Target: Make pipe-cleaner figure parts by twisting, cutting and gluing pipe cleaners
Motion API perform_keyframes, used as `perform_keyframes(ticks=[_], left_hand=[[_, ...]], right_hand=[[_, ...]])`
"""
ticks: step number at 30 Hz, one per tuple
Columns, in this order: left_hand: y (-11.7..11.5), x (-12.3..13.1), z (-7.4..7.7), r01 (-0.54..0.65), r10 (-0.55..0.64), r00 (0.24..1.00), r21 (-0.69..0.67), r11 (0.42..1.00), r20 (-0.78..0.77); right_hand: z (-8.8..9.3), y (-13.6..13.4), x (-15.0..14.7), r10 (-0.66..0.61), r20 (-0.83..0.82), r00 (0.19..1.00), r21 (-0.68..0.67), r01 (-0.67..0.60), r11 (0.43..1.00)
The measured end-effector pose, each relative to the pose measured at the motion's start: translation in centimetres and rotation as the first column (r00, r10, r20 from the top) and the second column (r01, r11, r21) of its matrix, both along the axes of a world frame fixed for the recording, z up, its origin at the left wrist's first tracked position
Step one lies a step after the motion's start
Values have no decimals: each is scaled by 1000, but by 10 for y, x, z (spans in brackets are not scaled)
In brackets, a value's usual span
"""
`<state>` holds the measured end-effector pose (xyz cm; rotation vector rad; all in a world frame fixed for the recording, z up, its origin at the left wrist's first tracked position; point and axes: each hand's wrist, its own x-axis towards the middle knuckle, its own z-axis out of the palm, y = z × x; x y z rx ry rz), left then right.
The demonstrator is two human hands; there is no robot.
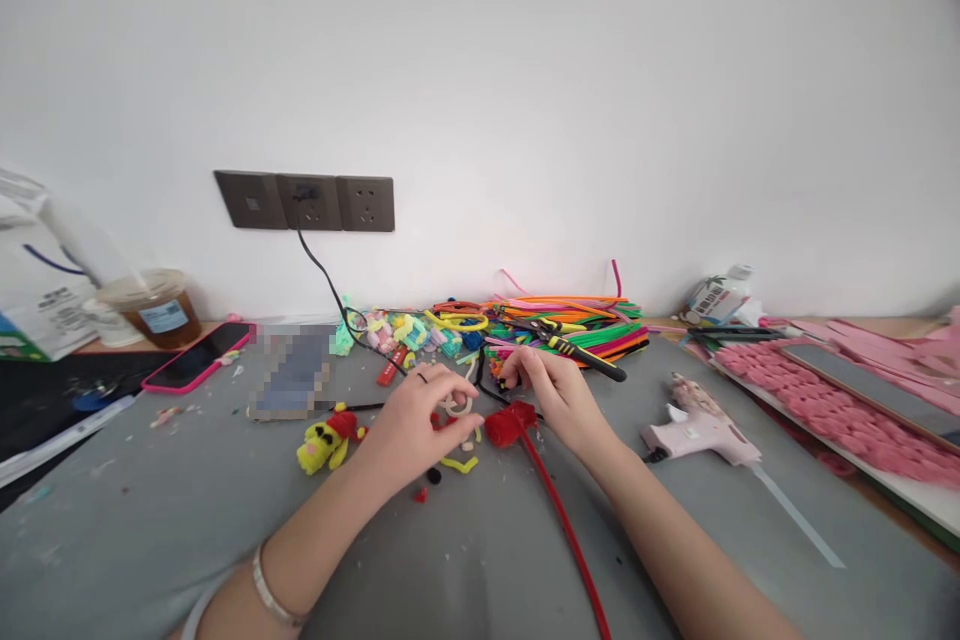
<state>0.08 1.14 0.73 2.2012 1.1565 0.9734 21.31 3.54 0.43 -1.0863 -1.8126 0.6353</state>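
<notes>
My left hand (420, 422) is over the mat with thumb and fingers curved and apart. A small whitish loop (457, 407) shows between them, but I cannot tell whether they touch it. My right hand (559, 398) is closed, its fingertips pinched together near the bundle of pipe cleaners; what they hold is hidden. Just below that hand lies a red coiled pipe-cleaner piece (506, 426), with a long red stem (562, 520) running toward me. A yellow fuzzy figure with red on top (324, 442) lies left of my left wrist. Yellow scraps (459, 465) lie between the hands.
Colourful pipe cleaners (585, 315) are heaped by the wall, with black-handled pliers (577, 352) on them. Pastel fuzzy pieces (409, 332) lie beside. A pink glue gun (701, 430) rests right. A pink phone (199, 358) and a drink cup (161, 305) are left. A cord hangs from the socket (309, 203).
</notes>
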Motion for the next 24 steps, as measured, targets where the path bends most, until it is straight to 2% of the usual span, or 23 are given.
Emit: perform_keyframes(ticks=[2,5,10,14,17,19,21,24], left_hand=[[-4,9,-5,15,4,986,110,994,-165],[-9,23,-11,-9,64,952,181,983,-298],[-11,37,-13,-25,143,915,302,953,-377],[-11,35,-8,-110,222,949,423,900,-226],[-10,28,-4,-191,258,963,478,857,-77],[-8,21,-2,-249,276,961,487,837,17],[-5,14,-3,-308,291,950,462,832,110],[2,5,-3,-367,286,927,431,824,244]], right_hand=[[-2,0,-1,-12,-30,999,18,12,1000],[-2,0,-3,-28,-69,997,42,31,999],[2,-2,-6,-43,-129,991,51,50,997],[8,-8,-6,-52,-242,969,108,80,991],[11,-10,-4,-90,-404,910,214,189,958],[11,-9,-2,-72,-485,871,218,200,955],[10,-8,-3,6,-490,872,175,92,980],[11,-10,-9,167,-393,904,34,-167,985]])
